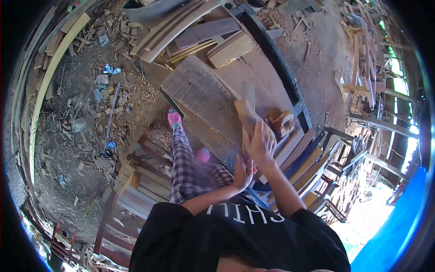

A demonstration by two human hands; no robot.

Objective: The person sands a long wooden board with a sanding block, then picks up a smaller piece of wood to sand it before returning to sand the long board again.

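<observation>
A narrow piece of wood [245,114] stands out past the fingers of my right hand [261,143], which is closed over it from the right. My left hand [244,173] is just below, nearer my body, with its fingers closed around the lower end of the same piece. Behind its far end shows a flat grey strip [248,93]. To the left of my hands, a wide, rough-faced plank [199,93] lies slanting across the workbench [265,75].
Cut boards [231,49] and long planks [181,29] are piled at the bench's far end. A hollow wood chunk [284,123] and several boards [294,149] sit right of my hands. Left of my legs are a slatted wooden frame [147,192] and scrap-littered ground [90,131].
</observation>
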